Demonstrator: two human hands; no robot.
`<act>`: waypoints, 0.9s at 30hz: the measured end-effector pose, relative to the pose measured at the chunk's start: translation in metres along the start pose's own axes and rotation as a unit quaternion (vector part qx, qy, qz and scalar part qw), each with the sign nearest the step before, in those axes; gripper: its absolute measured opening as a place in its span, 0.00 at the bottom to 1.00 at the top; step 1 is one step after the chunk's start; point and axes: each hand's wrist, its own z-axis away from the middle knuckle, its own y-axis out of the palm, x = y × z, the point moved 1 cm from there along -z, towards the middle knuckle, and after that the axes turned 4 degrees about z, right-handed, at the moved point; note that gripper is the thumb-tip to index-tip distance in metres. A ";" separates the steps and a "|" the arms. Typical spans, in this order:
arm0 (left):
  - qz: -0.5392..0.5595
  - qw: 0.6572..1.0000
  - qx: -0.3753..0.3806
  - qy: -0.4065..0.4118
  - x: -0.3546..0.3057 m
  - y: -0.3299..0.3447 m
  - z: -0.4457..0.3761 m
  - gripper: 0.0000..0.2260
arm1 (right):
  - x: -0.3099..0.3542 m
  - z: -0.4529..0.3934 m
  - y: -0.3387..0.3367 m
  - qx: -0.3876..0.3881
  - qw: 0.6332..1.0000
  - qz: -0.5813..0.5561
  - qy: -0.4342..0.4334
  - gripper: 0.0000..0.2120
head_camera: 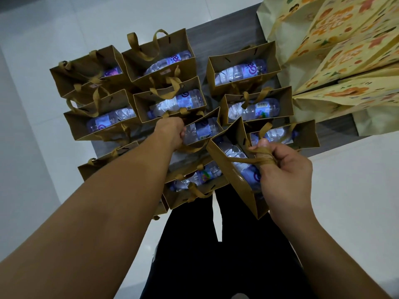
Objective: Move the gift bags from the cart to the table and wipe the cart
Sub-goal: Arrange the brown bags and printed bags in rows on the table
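Ten brown paper gift bags show from above, each with a water bottle lying inside; most stand packed in rows on the grey surface, and whether more hide behind the arms cannot be told. At nine o'clock three of them stand in a column by the surface's left edge. At the centre, the left hand reaches forward with its arm stretched out, fingers curled on the near rim of a middle bag; its grip is closed on that bag. Just at three o'clock of it, the right hand holds a tilted bag by its ribbon handles, which are bunched around the curled fingers, thumb up. At one o'clock, four pale yellow printed bags crowd the surface's far right side. At six o'clock, dark trousers stand over the white floor.
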 end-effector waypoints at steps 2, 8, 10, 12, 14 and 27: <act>-0.009 1.000 0.016 0.001 -0.002 0.002 0.005 0.07 | 0.000 0.000 -0.002 0.009 1.000 0.001 0.003 0.10; -0.122 0.989 0.070 0.049 0.000 -0.001 0.034 0.14 | 0.003 -0.002 -0.009 0.050 0.998 0.028 -0.009 0.13; -0.172 0.979 0.090 0.064 0.000 -0.002 0.041 0.16 | 0.005 -0.004 -0.010 0.056 0.997 0.038 -0.021 0.14; -0.265 0.955 0.117 0.063 0.001 -0.004 0.048 0.19 | 0.005 -0.005 -0.012 0.061 0.997 0.045 -0.022 0.14; -0.398 0.906 0.100 0.106 0.004 -0.007 0.051 0.20 | 0.006 -0.004 -0.015 0.070 0.996 0.044 -0.021 0.13; -0.420 0.842 -0.125 0.313 0.019 -0.009 0.047 0.05 | 0.007 -0.009 -0.028 0.076 0.993 0.039 -0.080 0.16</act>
